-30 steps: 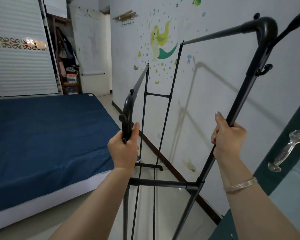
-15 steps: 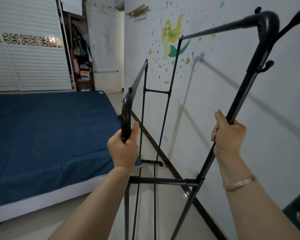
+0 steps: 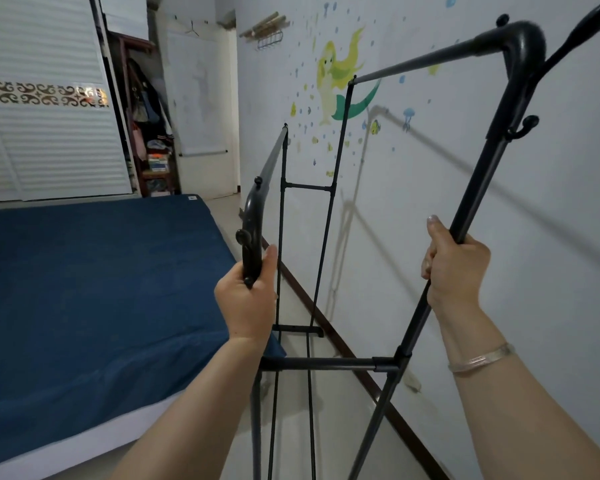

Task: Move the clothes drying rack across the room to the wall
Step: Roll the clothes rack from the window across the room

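Observation:
A black metal clothes drying rack (image 3: 329,362) stands in front of me in the narrow aisle between the bed and the wall. It has two top rails, thin uprights and a low crossbar. My left hand (image 3: 248,299) is closed around the rack's near left post, just under its curved black corner piece. My right hand (image 3: 454,268) grips the near right post, which slants up to a corner with hooks. The white wall (image 3: 430,209) with a mermaid sticker runs along the rack's right side, close to it.
A bed with a dark blue cover (image 3: 94,292) fills the left. A dark skirting board (image 3: 347,355) lines the wall's foot. At the far end are a white slatted wardrobe (image 3: 45,140), an open shelf with clothes (image 3: 149,133) and a doorway (image 3: 201,109).
The view has swung right and moved forward along the wall. The green door with its handle has left the frame at lower right. Both hands keep the same grip on the rack.

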Available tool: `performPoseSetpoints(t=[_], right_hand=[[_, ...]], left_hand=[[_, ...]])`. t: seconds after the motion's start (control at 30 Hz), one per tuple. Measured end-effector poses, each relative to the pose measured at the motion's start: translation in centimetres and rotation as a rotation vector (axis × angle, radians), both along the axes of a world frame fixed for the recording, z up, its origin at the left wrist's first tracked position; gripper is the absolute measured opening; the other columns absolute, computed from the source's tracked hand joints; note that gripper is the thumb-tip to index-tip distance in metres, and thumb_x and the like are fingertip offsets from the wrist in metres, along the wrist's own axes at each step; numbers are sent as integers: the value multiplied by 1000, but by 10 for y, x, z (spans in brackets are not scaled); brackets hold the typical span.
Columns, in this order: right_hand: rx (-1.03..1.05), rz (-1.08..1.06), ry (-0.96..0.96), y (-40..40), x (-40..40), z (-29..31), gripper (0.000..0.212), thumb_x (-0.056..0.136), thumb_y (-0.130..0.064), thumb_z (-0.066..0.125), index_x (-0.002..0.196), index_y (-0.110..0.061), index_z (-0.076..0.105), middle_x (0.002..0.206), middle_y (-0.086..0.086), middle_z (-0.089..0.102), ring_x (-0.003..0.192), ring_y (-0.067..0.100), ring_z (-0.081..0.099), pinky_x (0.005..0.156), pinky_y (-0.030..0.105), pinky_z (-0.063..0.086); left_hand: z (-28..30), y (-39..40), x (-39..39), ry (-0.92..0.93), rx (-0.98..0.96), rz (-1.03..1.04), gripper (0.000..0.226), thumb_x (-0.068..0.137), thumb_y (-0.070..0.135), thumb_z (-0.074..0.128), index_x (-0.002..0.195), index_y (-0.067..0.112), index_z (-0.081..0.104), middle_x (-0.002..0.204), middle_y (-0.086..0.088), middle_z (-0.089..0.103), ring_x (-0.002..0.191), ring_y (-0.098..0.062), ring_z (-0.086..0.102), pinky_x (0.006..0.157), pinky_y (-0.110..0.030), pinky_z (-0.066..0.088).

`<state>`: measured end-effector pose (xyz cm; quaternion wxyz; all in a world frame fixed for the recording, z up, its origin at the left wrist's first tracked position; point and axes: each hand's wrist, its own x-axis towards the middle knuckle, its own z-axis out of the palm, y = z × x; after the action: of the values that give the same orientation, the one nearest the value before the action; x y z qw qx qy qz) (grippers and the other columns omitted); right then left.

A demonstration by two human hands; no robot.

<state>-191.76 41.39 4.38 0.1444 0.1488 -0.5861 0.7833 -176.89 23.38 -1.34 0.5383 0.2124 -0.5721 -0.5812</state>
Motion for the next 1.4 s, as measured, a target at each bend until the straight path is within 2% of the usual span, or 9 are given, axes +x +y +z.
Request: performPoseSetpoints(t=[0.1,0.23,0.6,0.73,1.0,1.17,1.27,1.4], right_hand=[[-16,-2,0,-15,-17,0,46,79,-35,72,50,-19,40,38,-8,38,32,12,35,37,19,32],[-11,2,-5,-32,-34,0,47,81,-33,72,50,-19,39,38,-8,37,33,13,34,37,20,31],[10,37,10,-75,-104,0,49,82,-31,71,46,-18,40,37,-7,38,32,13,36,38,20,33],[20,57,8,-89,-137,0,49,82,-32,70,45,-18,40,37,-8,38,32,13,36,38,20,34],[24,122,3,-115,-213,2,50,83,-31,69,42,-23,42,37,-8,37,32,12,35,38,20,33],[28,147,5,-128,-254,2,54,82,-32,69,37,-25,41,36,-8,37,31,13,34,38,20,33],[36,150,7,-133,-278,2,52,81,-32,69,39,-25,40,36,-7,36,30,14,34,38,21,34],[38,165,2,-138,-306,1,52,81,-31,69,38,-25,42,35,-7,37,30,14,34,38,20,33]], left_hand=[[0,-17,-18,18,-3,-23,48,84,39,71,45,24,48,43,-4,46,39,-15,43,39,-25,39],[-3,-33,-36,21,-9,-25,45,83,42,71,44,29,52,42,4,47,38,-11,44,39,-21,40],[-4,-69,-98,34,-41,20,41,84,41,70,46,33,56,41,6,47,38,-9,45,39,-19,40],[-4,-78,-125,30,-29,43,40,80,49,69,46,34,55,40,9,46,38,-10,45,39,-21,40],[-7,-90,-190,31,-36,114,43,80,48,70,47,29,49,44,-1,46,38,-11,44,38,-22,40],[-7,-96,-225,10,-46,148,50,80,50,69,50,19,44,50,-24,44,41,-23,42,39,-28,40],[-6,-96,-245,6,-38,160,48,80,50,69,50,22,45,50,-19,43,42,-23,42,40,-29,41],[-4,-95,-269,-11,-37,184,51,79,51,68,52,15,44,50,-19,41,46,-35,41,42,-42,41]])
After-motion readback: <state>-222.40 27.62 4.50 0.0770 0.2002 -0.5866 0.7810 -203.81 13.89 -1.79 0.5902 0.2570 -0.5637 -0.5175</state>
